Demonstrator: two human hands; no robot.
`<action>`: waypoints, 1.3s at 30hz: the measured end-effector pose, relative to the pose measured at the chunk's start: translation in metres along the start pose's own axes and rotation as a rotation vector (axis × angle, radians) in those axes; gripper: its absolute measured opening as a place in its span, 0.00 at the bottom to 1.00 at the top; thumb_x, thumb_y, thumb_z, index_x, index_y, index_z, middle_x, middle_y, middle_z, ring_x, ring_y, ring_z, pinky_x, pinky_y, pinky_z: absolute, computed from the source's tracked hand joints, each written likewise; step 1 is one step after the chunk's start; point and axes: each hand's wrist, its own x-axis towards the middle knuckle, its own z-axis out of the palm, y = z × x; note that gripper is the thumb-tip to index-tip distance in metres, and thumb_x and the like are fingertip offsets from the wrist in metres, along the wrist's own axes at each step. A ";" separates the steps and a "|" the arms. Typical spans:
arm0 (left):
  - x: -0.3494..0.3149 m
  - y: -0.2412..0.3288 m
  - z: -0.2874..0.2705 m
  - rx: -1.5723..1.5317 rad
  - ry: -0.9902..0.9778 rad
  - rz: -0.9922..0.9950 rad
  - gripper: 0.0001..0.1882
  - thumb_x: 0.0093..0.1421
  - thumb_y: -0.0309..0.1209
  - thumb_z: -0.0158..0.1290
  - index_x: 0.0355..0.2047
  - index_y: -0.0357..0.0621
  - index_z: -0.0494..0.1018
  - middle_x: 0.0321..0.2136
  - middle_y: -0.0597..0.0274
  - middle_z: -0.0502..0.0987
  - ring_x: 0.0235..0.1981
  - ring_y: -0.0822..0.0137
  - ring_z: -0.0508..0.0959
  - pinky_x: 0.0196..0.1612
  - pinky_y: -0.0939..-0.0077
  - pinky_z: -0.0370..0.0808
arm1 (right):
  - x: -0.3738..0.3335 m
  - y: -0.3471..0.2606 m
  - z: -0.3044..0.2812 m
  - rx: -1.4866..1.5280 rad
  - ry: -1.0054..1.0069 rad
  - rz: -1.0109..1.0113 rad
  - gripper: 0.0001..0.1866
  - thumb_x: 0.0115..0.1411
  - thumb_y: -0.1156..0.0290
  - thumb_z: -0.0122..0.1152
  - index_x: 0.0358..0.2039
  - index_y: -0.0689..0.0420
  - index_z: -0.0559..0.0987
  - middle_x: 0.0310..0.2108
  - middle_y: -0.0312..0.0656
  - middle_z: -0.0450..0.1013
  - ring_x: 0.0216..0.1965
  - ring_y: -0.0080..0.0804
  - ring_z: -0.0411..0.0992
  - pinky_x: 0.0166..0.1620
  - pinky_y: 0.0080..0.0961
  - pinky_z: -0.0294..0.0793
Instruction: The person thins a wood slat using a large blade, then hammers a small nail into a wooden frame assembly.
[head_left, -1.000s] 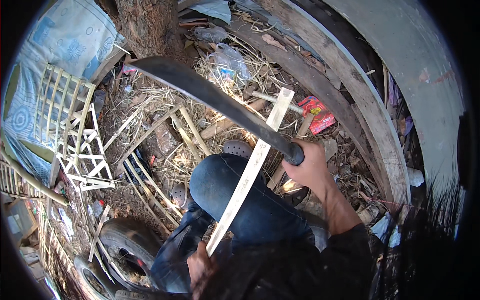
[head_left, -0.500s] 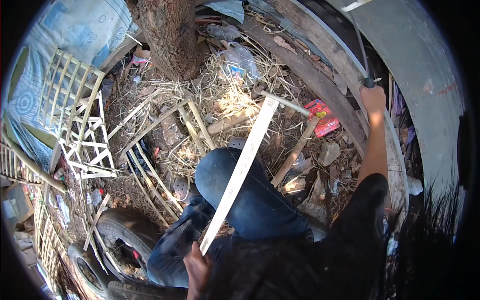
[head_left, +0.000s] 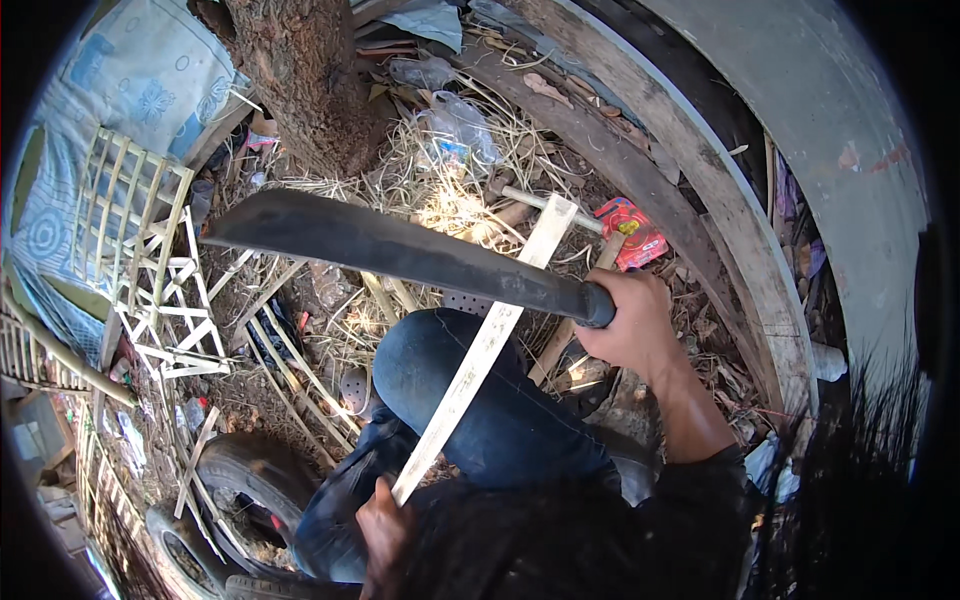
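Observation:
My left hand [head_left: 383, 530] is closed round the lower end of a long, pale bamboo slat [head_left: 462, 395]. The slat slants up and to the right past my bent knee [head_left: 425, 365], its far end by a short round stick [head_left: 552, 208]. In my right hand [head_left: 637, 322] is the handle of a machete [head_left: 400, 245], gripped firmly. Its broad dark blade points left and crosses above the slat near the far end. Whether blade and slat touch, I cannot tell.
A tree trunk [head_left: 305, 90] rises at the back. Woven bamboo lattices [head_left: 135, 220] lean at left, above old tyres [head_left: 250, 480]. Pale shavings [head_left: 450, 195] and a red packet [head_left: 632, 235] litter the ground. Curving boards [head_left: 690, 130] and a grey wall [head_left: 840, 160] border the right.
My right hand has come down and inward from the far right, bringing the machete across the slat. My left hand still holds the slat, only slightly shifted.

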 end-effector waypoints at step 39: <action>0.043 0.025 -0.031 -0.116 0.082 0.044 0.19 0.53 0.40 0.60 0.30 0.38 0.66 0.16 0.49 0.73 0.22 0.47 0.77 0.24 0.59 0.74 | -0.009 0.049 0.011 0.494 0.146 0.494 0.06 0.46 0.79 0.57 0.19 0.58 0.69 0.12 0.31 0.64 0.12 0.19 0.63 0.17 0.21 0.61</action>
